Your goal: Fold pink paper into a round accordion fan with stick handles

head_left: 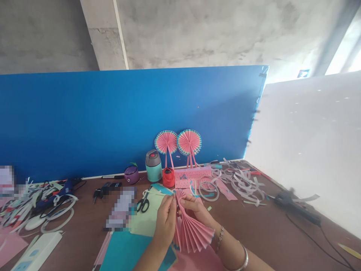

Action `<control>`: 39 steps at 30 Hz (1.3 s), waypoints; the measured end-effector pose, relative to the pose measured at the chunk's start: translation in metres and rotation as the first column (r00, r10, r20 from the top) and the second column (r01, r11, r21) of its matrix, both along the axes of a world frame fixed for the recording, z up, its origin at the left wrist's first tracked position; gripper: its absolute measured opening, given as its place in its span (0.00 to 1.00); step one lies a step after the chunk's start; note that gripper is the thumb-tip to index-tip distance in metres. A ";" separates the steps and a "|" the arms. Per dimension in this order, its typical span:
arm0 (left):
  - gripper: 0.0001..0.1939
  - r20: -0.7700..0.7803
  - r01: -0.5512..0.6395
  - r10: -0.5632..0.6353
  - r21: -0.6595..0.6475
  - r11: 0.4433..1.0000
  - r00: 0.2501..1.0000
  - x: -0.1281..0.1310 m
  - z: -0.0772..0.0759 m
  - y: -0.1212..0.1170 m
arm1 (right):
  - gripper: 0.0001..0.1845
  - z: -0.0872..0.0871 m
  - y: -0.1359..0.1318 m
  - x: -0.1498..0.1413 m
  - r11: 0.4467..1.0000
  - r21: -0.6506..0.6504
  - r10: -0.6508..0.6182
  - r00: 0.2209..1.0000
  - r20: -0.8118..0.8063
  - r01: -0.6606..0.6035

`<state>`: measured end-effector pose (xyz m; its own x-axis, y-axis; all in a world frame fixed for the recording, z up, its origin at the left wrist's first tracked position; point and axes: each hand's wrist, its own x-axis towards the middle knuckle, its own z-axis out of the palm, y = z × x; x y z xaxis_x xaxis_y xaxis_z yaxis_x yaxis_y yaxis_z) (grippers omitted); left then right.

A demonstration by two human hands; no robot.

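Note:
A pleated pink paper fan [194,235] is held between my two hands, its folds gathered at the top and spread toward me below. My left hand [167,216] pinches the gathered end from the left. On the other side, my right hand [196,207] presses its fingers against the upper folds. Beneath them lie sheets of pale green paper [143,222], teal paper [124,248] and pink paper [194,261]. Black-handled scissors [143,205] rest on the green sheet, left of my left hand.
Two finished round fans [189,142] lean against the blue partition [98,120]. A teal flask [153,171], red cup [168,177] and purple pot [131,175] stand in front. Curled paper strips [242,184] lie right; a power strip [39,252] and a black glue gun [296,207] flank the table.

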<state>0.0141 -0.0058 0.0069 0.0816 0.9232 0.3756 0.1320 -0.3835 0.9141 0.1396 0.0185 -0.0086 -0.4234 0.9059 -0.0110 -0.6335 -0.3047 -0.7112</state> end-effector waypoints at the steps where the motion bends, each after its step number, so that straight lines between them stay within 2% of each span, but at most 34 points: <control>1: 0.18 0.004 0.001 -0.001 0.001 1.000 1.000 0.000 0.000 0.000 | 0.14 0.000 0.000 0.000 1.000 0.000 0.000 1.000 -0.006 0.000; 11: 0.18 0.015 0.033 -0.033 -0.032 0.999 0.999 0.000 -0.001 -0.001 | 0.13 0.002 -0.001 -0.002 1.000 0.014 0.003 1.000 -0.016 -0.003; 23: 0.15 0.010 0.028 -0.028 -0.010 1.000 1.000 -0.001 -0.002 0.000 | 0.12 0.000 0.001 -0.002 1.000 0.008 -0.004 1.000 -0.017 0.004; 30: 0.15 0.031 0.083 -0.081 -0.046 0.996 0.996 -0.002 0.003 -0.003 | 0.11 0.004 0.000 -0.002 1.000 0.018 0.001 1.000 -0.015 -0.001; 39: 0.14 0.015 0.090 -0.090 0.012 0.996 0.996 -0.003 0.004 -0.003 | 0.12 0.008 -0.002 -0.002 1.000 -0.006 -0.016 0.999 0.042 0.016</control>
